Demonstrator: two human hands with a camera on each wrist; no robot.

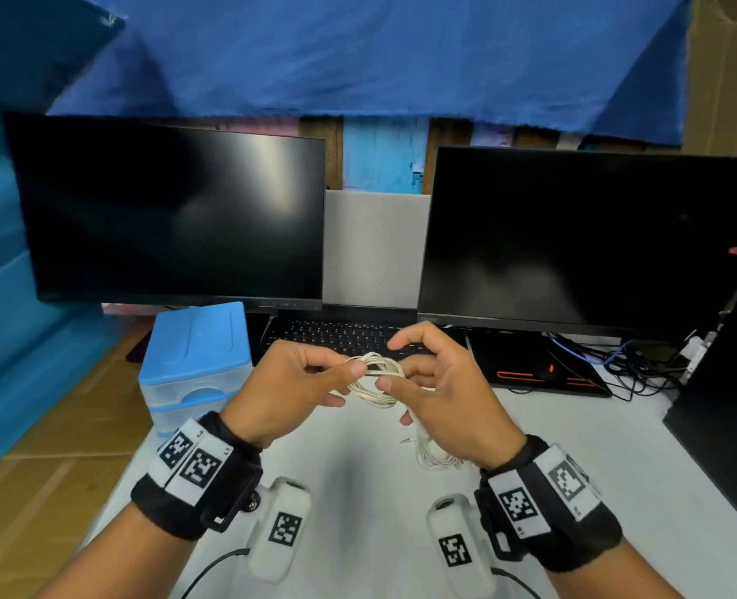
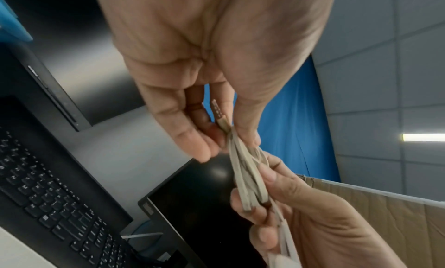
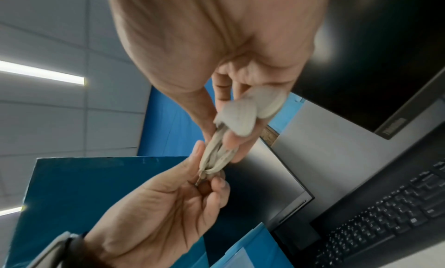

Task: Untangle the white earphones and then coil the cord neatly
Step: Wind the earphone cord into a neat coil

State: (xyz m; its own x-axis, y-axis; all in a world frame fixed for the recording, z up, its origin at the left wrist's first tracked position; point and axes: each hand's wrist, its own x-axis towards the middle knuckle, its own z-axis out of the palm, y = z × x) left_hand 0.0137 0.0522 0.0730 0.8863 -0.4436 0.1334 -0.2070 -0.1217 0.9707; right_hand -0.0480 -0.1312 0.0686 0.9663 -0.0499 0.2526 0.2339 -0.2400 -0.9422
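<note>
The left hand pinches 1 end of a small bundle of cord loops between thumb and fingertips. The left wrist view shows the metal plug poking up inside that pinch, with the other fingers loosely curled beside it. The right hand takes the opposite end of the loops between thumb and lower fingers, its index finger arched above and touching nothing. In the right wrist view 2 pale earbuds are pressed against the right fingers, just above where the strands run out of that grip. Neither grip is spread; both are pressed together on the white earphones, which hang in the air between the hands, above the tabletop and nearer than the keyboard.

The coil looks mostly formed, so the danger now is losing it. If either pinch loosens while the strands are pulled taut, the loops could spring apart and tangle again. The plug end sits free inside the left grip, so it could slip through a loop and make a knot. Pulling the hands apart too hard would flatten the loops into a twisted hank.

A second heap of white cable with its own plug lies on the tabletop under the right wrist; whether it joins the held cord cannot be told. A blue drawer box stands to the left, and 2 dark monitors stand farther back.
</note>
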